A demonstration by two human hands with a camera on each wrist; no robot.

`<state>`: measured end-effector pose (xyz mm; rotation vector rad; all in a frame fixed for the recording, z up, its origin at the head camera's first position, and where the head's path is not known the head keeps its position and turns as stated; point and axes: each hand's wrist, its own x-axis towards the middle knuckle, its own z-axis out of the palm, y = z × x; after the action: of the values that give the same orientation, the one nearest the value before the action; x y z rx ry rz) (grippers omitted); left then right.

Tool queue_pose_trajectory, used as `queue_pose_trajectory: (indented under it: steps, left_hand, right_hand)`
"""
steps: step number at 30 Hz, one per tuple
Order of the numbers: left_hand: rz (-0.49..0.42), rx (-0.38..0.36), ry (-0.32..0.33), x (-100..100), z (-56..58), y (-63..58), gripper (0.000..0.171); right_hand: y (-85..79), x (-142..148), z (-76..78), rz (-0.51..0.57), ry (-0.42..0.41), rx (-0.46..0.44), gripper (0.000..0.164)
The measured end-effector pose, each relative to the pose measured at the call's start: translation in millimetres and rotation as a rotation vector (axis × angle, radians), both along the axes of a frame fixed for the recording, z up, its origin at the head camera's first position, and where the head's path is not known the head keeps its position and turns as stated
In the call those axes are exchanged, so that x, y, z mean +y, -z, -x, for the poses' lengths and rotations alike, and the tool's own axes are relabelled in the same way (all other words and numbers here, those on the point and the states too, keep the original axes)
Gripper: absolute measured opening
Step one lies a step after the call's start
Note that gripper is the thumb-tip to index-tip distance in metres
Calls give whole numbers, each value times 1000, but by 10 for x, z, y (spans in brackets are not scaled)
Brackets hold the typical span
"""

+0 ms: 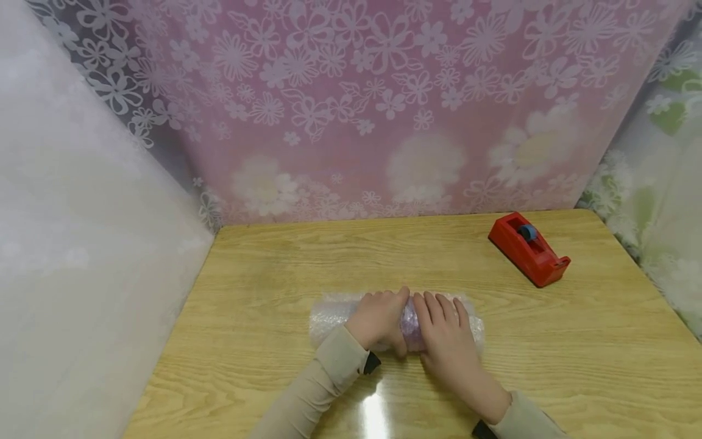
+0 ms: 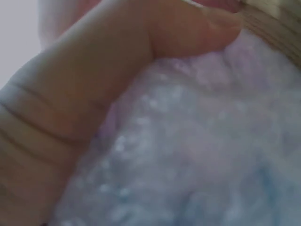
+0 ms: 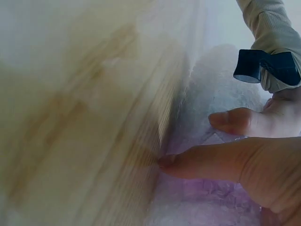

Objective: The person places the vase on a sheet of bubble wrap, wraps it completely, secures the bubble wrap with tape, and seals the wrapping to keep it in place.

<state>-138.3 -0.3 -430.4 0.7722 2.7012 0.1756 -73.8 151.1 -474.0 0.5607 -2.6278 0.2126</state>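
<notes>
A roll of bubble wrap lies crosswise on the wooden table, with something purple showing through its middle. My left hand grips it left of the middle, thumb on the near side. Right of the middle, my right hand holds it with fingers over the top. In the left wrist view, the left thumb lies along the clear wrap. The right wrist view shows the right thumb against the roll's near side, close to the left thumb. What the wrap encloses cannot be made out.
A red tape dispenser with a blue-cored roll stands at the back right of the table. Floral curtains hang behind the table and along both sides. A dark band sits at the left cuff.
</notes>
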Motion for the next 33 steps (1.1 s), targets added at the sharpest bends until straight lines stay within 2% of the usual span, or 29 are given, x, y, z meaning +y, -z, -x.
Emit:
queue_pose_trajectory:
  steps: [6, 11, 17, 22, 28, 33]
  left_hand:
    - [-15, -37, -5, 8, 7, -29, 85]
    - [-17, -67, -16, 10, 50, -29, 94]
    - [-21, -84, -22, 1, 96, -21, 98]
    - [-40, -100, -39, -19, 103, -27, 103]
    - [-49, -91, -51, -41, 101, -22, 106]
    - [-26, -52, -56, -46, 79, 6, 108]
  right_hand:
    - [-41, 6, 28, -18, -16, 14, 77]
    - [-88, 15, 110, -39, -27, -21, 78]
    - [-100, 24, 186, 2, -53, -51, 77]
    - [-124, 26, 221, -8, -63, -88, 84]
    - [-166, 30, 247, -24, -65, -146, 89]
    - [-173, 42, 265, -29, -71, -167, 92]
